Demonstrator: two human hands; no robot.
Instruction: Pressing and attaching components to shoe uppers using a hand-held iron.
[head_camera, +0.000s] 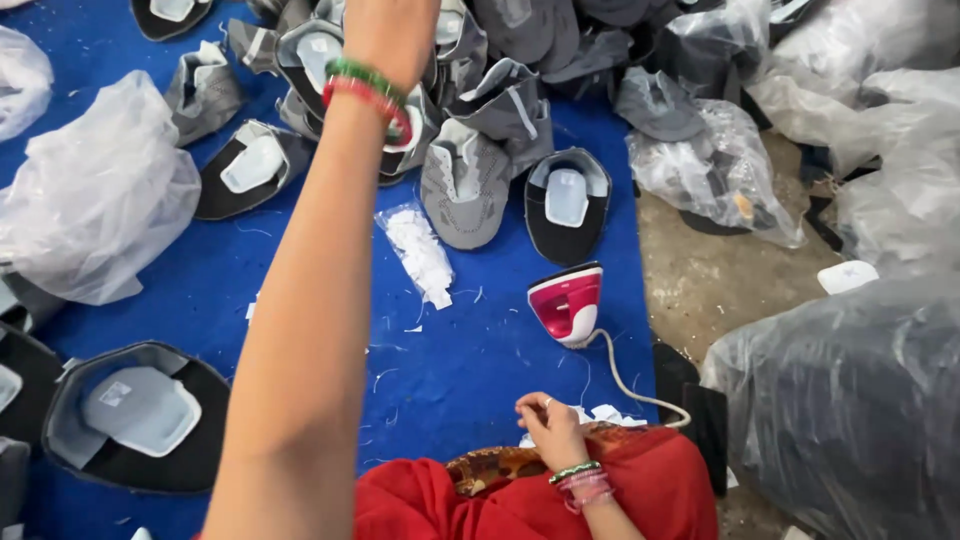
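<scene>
On the blue mat (480, 370), all places given relative to the pink iron (566, 304):

Iron: stands on its heel near the mat's right edge, cord trailing toward the lap; no hand touches it.

Left hand (390, 35): stretched far up-left of the iron, over the heap of grey shoe uppers (480, 95); fingers leave the frame, so the grip cannot be told.

Right hand (550, 428): just below the iron, fingers curled together on small white pieces (605, 413) at the red lap (520, 500).

Progress (judged): several uppers lie spread flat with white patches inside; the heap and bagged stock appear untouched, so most remains.

Counts: one iron; one small clear packet of white pieces (420, 252), left of the iron; about five flat patched uppers; heap uncountable; several plastic bags (100, 190).
</scene>
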